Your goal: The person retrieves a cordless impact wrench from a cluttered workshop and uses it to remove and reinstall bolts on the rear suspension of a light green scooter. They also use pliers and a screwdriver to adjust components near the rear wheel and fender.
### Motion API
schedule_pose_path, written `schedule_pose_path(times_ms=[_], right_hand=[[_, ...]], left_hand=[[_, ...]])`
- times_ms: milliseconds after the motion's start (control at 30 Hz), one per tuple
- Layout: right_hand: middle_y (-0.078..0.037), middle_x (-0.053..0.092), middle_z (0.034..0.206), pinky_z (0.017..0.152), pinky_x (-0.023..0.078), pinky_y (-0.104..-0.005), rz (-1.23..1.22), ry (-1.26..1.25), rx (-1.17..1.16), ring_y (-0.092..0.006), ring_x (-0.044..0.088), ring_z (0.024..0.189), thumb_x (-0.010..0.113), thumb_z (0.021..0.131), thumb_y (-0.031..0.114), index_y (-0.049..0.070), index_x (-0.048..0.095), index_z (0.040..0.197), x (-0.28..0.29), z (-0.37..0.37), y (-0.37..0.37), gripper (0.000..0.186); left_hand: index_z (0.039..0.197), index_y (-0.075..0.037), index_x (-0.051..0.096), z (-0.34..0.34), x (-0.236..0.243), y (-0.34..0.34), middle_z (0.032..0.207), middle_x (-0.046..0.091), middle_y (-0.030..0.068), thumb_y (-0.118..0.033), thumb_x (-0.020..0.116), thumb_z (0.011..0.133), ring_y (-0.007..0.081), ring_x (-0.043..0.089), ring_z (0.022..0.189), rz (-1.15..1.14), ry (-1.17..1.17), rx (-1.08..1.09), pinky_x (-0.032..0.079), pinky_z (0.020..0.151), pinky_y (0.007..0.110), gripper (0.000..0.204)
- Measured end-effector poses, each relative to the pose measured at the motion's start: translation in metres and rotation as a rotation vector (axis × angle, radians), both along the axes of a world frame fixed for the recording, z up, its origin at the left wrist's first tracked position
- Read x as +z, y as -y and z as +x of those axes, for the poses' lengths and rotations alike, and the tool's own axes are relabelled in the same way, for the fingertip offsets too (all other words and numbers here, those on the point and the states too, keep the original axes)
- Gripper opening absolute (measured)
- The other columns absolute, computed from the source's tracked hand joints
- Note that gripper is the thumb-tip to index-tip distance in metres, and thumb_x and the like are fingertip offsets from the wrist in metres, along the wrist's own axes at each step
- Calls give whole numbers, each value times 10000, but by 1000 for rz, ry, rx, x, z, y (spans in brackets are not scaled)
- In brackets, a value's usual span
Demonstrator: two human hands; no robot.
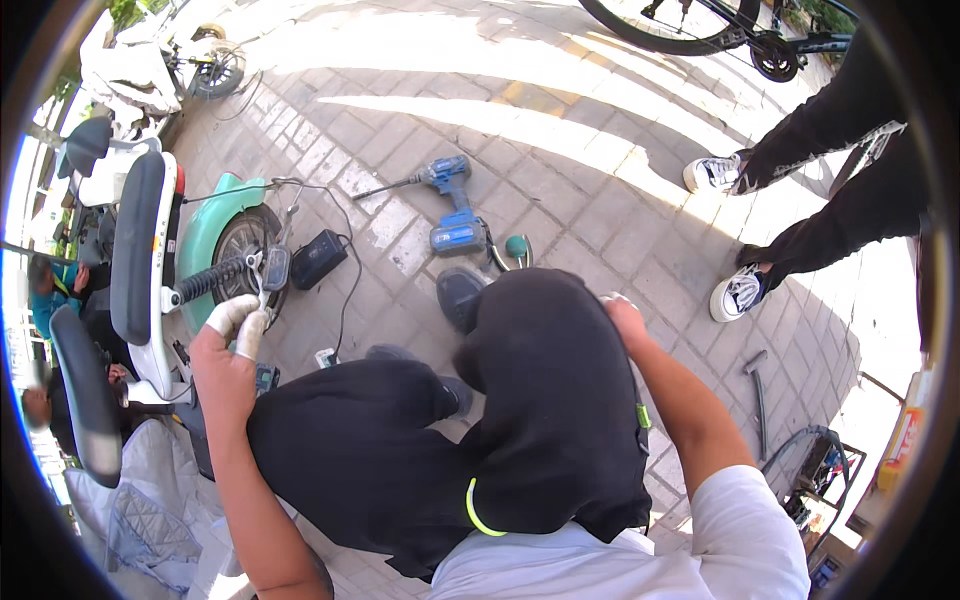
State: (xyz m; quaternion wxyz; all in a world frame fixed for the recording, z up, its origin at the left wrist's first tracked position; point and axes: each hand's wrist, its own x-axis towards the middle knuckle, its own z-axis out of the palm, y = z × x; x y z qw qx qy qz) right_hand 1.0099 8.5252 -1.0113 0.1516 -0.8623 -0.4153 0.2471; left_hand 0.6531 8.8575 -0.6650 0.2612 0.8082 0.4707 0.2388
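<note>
My left hand (228,358), with white coverings on its thumb and finger ends, is at the rear wheel (240,250) of a scooter with a mint-green fender (205,232). Its fingers are pinched at a slim silver metal piece (264,290), whose kind I cannot make out. Close by are a black coil-spring shock absorber (215,279) and a grey oval part (277,268). My right hand (626,322) rests against the outer side of my right knee; its fingers are mostly hidden there.
A blue cordless drill (455,205) with a long bit lies ahead on the paving, beside a black box (320,258) on a cable. A hammer (757,395) lies to the right. Someone's sneakers (735,293) stand at right, below a bicycle (690,25). More people (60,290) are far left.
</note>
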Motion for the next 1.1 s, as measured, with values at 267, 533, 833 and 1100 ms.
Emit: schedule_pose_path(times_ms=[267,533,833,1100], right_hand=[[-61,618,1066,889,474,-394,-113,327,536,-233,616,1036,546,878,144,183,687,1024,-58,20,-144,206],[26,614,1117,1044,354,-564,24,474,982,-171,578,1071,527,872,155,265,629,1160,-70,24,-173,324],[2,641,950,1059,297,-597,159,298,822,-180,583,1050,582,830,118,178,637,1159,-29,8,-193,339],[-83,688,952,600,460,-258,727,-629,-24,-84,554,708,640,955,194,5,552,1324,224,2,-275,423]], left_hand=[[996,19,666,-56,-24,-19,917,678,86,-6,647,882,186,622,860,55,-233,15,481,817,308,118],[1033,27,670,-84,-28,-33,974,686,84,-22,642,903,158,624,891,-111,-165,160,491,839,295,141],[1039,14,686,-64,-5,3,900,686,52,-41,670,889,129,616,833,-108,14,157,488,781,267,161],[1102,-2,648,-73,3,-16,792,609,15,-110,608,976,91,574,698,-365,666,240,489,655,246,171]])
